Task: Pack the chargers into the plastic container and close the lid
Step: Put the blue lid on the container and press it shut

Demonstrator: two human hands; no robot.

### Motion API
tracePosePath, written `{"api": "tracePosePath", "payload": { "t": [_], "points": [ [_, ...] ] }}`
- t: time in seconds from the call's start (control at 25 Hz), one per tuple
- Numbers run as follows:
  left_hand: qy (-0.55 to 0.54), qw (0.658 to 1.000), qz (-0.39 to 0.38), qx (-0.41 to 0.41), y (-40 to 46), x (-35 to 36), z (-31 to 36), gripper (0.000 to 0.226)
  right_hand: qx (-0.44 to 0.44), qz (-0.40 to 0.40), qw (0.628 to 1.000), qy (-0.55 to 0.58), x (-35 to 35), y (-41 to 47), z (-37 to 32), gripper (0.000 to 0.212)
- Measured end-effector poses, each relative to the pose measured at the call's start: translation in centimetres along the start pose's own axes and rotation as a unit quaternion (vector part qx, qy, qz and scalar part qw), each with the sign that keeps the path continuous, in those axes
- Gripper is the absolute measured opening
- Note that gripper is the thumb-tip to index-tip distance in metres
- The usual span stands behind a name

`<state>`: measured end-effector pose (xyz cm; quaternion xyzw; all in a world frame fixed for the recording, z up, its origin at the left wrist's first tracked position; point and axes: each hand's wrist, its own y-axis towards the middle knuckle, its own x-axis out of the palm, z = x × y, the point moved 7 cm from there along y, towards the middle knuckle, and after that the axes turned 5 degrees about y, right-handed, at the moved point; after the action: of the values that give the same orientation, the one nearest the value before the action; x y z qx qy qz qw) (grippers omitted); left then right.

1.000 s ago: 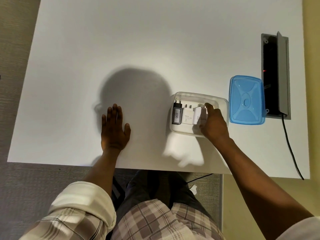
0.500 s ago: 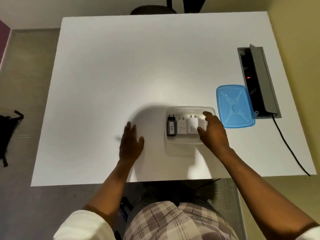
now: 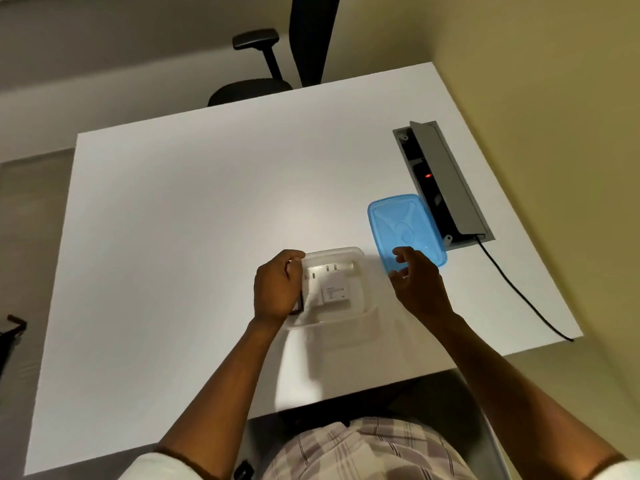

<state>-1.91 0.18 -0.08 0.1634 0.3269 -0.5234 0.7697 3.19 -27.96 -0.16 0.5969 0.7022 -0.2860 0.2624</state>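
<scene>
A clear plastic container (image 3: 360, 311) sits on the white table near its front edge, with white chargers (image 3: 334, 294) lying inside and a black charger partly hidden at its left end. My left hand (image 3: 277, 287) grips the container's left wall. The blue lid (image 3: 405, 230) lies flat on the table just right of the container. My right hand (image 3: 417, 284) hovers over the lid's near corner with fingers spread and curled, holding nothing.
An open grey cable hatch (image 3: 446, 178) with a red light is set into the table beyond the lid. A black cable (image 3: 519, 292) runs from it to the table's right edge. A black office chair (image 3: 273, 74) stands behind the far edge.
My left hand moved from flat on the table to the container's left wall. My right hand left the container and moved right to the blue lid. The view tilted up.
</scene>
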Motion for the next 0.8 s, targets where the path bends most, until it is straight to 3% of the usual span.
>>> {"api": "tracePosePath", "payload": {
  "t": [0.16, 0.28, 0.52, 0.68, 0.8],
  "points": [
    [-0.013, 0.998, -0.044, 0.034, 2.6, 4.7, 5.2, 0.025, 0.063, 0.02, 0.997, 0.025, -2.7, 0.9, 4.8, 0.038],
    [0.002, 0.994, -0.09, 0.065, 5.0, 8.6, 8.5, 0.024, 0.161, 0.02, 0.983, 0.083, -3.7, 1.5, 9.4, 0.037],
    [0.105, 0.974, -0.182, 0.079, 10.1, 15.7, 11.5, 0.028, 0.352, 0.017, 0.895, 0.273, -2.8, 1.4, 17.4, 0.034],
    [0.149, 0.948, -0.272, 0.07, 12.2, 19.4, 11.8, 0.059, 0.406, 0.03, 0.848, 0.341, -1.8, 2.2, 19.8, 0.03],
    [0.192, 0.934, -0.298, 0.046, 14.0, 21.8, 11.3, 0.055, 0.42, 0.03, 0.833, 0.358, -1.6, 2.9, 20.4, 0.027]
  ]
}}
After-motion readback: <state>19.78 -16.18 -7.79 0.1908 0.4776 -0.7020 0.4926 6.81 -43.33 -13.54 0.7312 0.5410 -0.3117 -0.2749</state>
